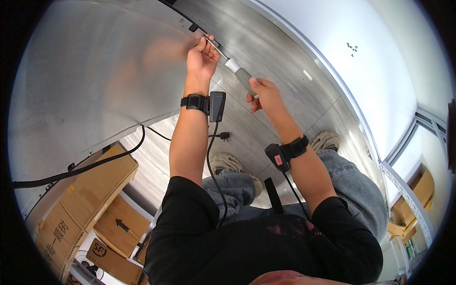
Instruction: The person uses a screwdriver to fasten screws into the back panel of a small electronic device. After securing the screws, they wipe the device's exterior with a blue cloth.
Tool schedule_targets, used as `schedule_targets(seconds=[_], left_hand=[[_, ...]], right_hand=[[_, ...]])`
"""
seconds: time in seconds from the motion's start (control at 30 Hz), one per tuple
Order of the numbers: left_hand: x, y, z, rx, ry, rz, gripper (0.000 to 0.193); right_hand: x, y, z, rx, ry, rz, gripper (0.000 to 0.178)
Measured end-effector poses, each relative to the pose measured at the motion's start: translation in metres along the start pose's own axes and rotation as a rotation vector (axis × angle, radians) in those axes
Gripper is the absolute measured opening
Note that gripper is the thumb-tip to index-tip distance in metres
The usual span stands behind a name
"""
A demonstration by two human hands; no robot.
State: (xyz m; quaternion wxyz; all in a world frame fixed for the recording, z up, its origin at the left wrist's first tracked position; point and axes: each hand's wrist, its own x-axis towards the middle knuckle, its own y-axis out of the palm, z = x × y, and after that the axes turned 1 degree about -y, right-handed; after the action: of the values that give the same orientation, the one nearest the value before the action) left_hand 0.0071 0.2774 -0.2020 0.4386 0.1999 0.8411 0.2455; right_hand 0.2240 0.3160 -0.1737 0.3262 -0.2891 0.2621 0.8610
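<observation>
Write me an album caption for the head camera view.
The right hand holds a grey-handled screwdriver, its tip by the left hand at the edge of a metal panel.

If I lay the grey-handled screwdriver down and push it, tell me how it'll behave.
The screwdriver may roll, since its handle looks rounded. It should feel stiff, judging by the straight metal shaft. Its weight probably sits toward the handle, much thicker than the shaft.

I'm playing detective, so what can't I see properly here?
Tip of the screwdriver: head view, lost in the left grip.
Left end of the thick black cable: head view, cut off by the picture's rim.
Dark specks on the white surface: head view, too small to identify.
</observation>
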Motion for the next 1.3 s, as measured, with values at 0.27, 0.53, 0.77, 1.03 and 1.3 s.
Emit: schedule_targets(seconds=[0.27,0.53,0.77,1.03,1.3], left_hand=[[0.001,0.002,0.001,-0.021,-0.010,-0.043,0.013],[0.002,0.001,0.001,-0.016,-0.006,-0.015,0.015],[0.005,-0.003,0.003,0.028,0.023,-0.040,0.014],[0.001,0.014,0.041,0.323,0.150,-0.095,0.017],[-0.029,0.126,0.158,0.948,0.389,0.359,0.019]], right_hand=[[-0.003,0.018,0.000,-0.035,-0.176,-0.133,0.053],[-0.007,0.000,0.013,0.382,0.127,0.108,0.047],[-0.013,-0.012,0.012,0.318,0.124,0.146,0.047],[-0.031,-0.072,0.010,0.258,-0.133,0.162,0.036],[-0.088,-0.149,0.009,0.396,-0.384,-0.084,0.034]])
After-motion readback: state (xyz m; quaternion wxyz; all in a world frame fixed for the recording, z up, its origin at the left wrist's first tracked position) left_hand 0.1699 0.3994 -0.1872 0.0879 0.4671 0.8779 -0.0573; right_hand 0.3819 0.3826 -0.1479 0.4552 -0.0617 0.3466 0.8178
